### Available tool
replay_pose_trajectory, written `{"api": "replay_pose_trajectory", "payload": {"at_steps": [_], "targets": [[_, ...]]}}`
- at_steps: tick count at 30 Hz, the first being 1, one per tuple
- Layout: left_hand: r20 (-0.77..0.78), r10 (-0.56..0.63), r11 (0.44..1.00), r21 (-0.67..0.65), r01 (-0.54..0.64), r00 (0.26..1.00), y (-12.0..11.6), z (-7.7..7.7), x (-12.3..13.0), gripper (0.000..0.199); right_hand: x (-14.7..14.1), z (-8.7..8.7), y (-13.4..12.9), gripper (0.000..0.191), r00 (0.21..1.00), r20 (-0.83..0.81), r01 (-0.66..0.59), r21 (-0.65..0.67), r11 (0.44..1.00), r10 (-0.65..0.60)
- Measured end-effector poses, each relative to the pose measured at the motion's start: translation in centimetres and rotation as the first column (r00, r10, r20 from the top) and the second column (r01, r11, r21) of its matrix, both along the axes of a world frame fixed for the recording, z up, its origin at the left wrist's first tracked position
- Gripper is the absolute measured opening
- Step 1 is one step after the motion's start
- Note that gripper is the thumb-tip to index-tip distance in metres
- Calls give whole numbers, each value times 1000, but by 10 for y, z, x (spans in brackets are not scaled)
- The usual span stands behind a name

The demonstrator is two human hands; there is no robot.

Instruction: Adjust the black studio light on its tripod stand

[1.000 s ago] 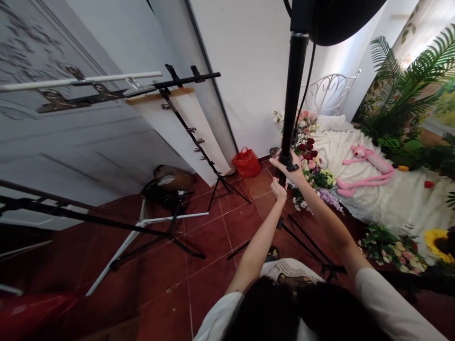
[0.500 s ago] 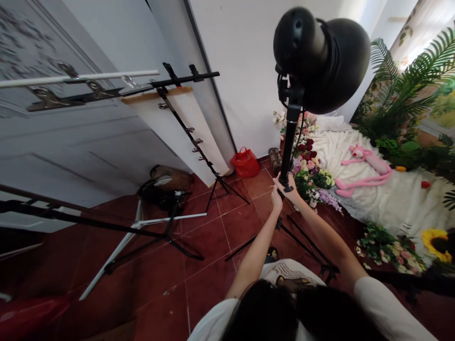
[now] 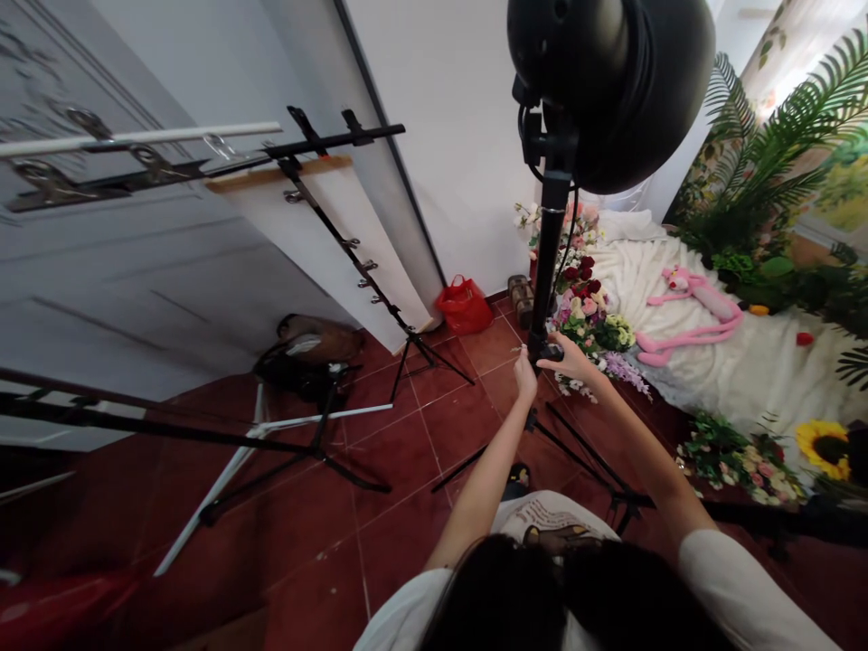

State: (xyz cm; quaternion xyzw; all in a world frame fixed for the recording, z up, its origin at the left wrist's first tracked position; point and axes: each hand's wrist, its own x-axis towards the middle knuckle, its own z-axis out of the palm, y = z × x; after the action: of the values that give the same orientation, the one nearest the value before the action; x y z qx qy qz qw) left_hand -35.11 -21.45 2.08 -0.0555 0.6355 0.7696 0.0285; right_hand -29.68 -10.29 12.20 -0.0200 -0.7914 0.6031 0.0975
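A black studio lamp [image 3: 614, 99] fills the upper middle of the head view, fixed on top of the black pole of a light stand [image 3: 549, 262]. My left hand [image 3: 524, 375] is closed round the pole from the left, just beneath its clamp collar. From the right, my right hand [image 3: 573, 359] grips the black clamp knob [image 3: 550, 352], thumb and fingers on either side of it. A thin cable [image 3: 566, 240] hangs beside the pole. The stand's legs [image 3: 576, 452] spread over the floor below my arms.
To the left stand a white backdrop [image 3: 325, 244] on a black stand and a white stand leg [image 3: 223, 488]. A red bag [image 3: 464, 306] sits by the wall. On the right are flowers [image 3: 583, 307], a pink plush toy [image 3: 698, 312] on white cloth [image 3: 766, 371], and a sunflower [image 3: 824, 449].
The lamp appears larger and higher in view. My right hand has shifted from around the pole onto the clamp knob, while my left hand stays on the pole.
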Motion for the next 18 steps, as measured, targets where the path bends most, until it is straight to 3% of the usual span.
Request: {"api": "replay_pose_trajectory", "payload": {"at_steps": [2, 8, 14, 16, 18], "targets": [[27, -2, 1000, -8, 3, 1000, -1, -1, -1, 48, 5, -8, 11, 34, 1000, 1, 12, 58, 998, -12], [29, -7, 1000, -28, 8, 1000, -2, 0, 0, 47, 2, -25, 4, 9, 992, 84, 91, -15, 996, -89], [51, -26, 998, -55, 29, 998, -2, -2, 0, 49, -11, -34, -11, 16, 971, 121, 223, -165, 961, -205], [40, -38, 998, -49, 40, 998, -3, -5, 1, 50, -18, -35, -10, 22, 956, 205, 237, -119, 964, -210], [52, -59, 997, -50, 61, 997, -4, -7, 2, 54, -26, -35, -6, 24, 940, 237, 244, 31, 969, -244]]}}
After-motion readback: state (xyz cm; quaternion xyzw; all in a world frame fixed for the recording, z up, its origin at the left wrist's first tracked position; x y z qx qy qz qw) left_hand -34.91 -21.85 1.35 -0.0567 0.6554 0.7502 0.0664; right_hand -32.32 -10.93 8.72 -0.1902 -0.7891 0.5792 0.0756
